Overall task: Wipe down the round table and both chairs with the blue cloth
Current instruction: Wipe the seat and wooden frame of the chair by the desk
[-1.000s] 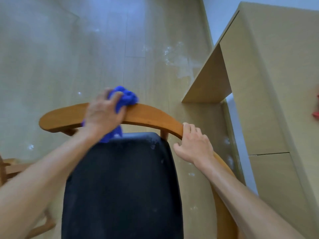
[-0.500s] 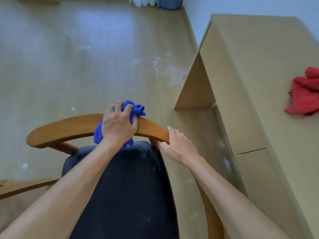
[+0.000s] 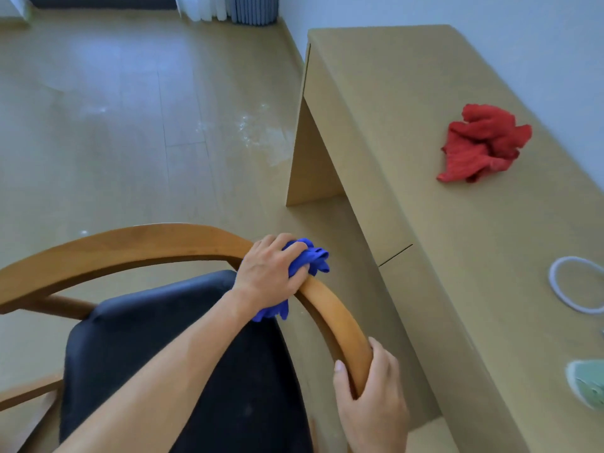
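A wooden chair with a curved backrest rail (image 3: 130, 245) and a dark seat cushion (image 3: 157, 348) stands below me. My left hand (image 3: 269, 273) grips the crumpled blue cloth (image 3: 310, 258) and presses it onto the right bend of the rail. Part of the cloth hangs under the hand toward the seat. Further down the same rail, my right hand (image 3: 372, 403) holds the wood, thumb on the inner side and fingers wrapped around the outer side. The round table is out of view.
A long tan desk (image 3: 408, 158) stands close on the right, along the wall. On it lie a crumpled red cloth (image 3: 480, 143), a white ring (image 3: 577, 284) and a pale green item (image 3: 588, 384) at the frame edge. Wooden floor stretches ahead and left.
My left hand has slid the blue cloth along the rail from its middle to its right bend. My right hand has moved further down the rail toward me.
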### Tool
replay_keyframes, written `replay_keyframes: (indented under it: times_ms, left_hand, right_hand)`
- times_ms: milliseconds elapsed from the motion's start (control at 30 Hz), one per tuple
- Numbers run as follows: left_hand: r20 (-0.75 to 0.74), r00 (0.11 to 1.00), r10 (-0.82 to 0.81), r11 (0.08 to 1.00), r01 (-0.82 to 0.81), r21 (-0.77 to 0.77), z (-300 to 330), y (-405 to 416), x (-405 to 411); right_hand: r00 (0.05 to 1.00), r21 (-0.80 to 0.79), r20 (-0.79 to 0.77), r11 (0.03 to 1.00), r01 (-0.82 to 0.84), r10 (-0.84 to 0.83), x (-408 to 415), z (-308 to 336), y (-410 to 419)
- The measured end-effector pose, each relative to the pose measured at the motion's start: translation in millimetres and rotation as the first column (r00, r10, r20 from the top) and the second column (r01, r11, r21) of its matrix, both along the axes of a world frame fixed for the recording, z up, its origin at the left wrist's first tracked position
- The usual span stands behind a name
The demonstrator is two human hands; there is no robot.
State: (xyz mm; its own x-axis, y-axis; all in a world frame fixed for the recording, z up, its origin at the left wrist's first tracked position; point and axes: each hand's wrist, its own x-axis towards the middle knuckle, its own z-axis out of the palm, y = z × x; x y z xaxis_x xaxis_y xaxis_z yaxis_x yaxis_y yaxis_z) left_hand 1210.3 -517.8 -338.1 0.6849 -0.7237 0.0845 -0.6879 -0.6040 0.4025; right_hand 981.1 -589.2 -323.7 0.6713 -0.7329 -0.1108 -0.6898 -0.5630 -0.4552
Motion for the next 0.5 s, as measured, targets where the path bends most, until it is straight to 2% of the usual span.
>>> replay_keyframes:
  times_ms: [100, 200, 333, 500]
  left_hand:
    - [-0.014, 0.997, 0.081, 0.995, -0.080, 0.066, -2.2, -4.6, 11.9]
    - [-0.027, 0.988, 0.153, 0.987, -0.151, 0.062, 5.4, -14.3, -4.8]
    - [-0.078, 0.996, 0.044, 0.999, -0.044, 0.005, 29.4, -32.7, -57.4]
    - [0.034, 0.984, -0.173, 0.984, 0.174, -0.042, 44.8, -35.7, -110.9]
  right_hand:
    - [0.999, -0.060, 0.028, 0.998, -0.020, 0.022, -1.0, -0.9, -1.0]
    - [0.999, -0.123, 0.028, 0.992, -0.024, 0.028, -1.7, 0.0, -1.5]
    - [0.998, -0.122, 0.055, 0.993, -0.007, 0.014, -2.8, -1.5, -2.3]
    - [0.979, -0.102, 0.194, 0.991, 0.082, -0.061, -4.4, -1.7, -0.8]
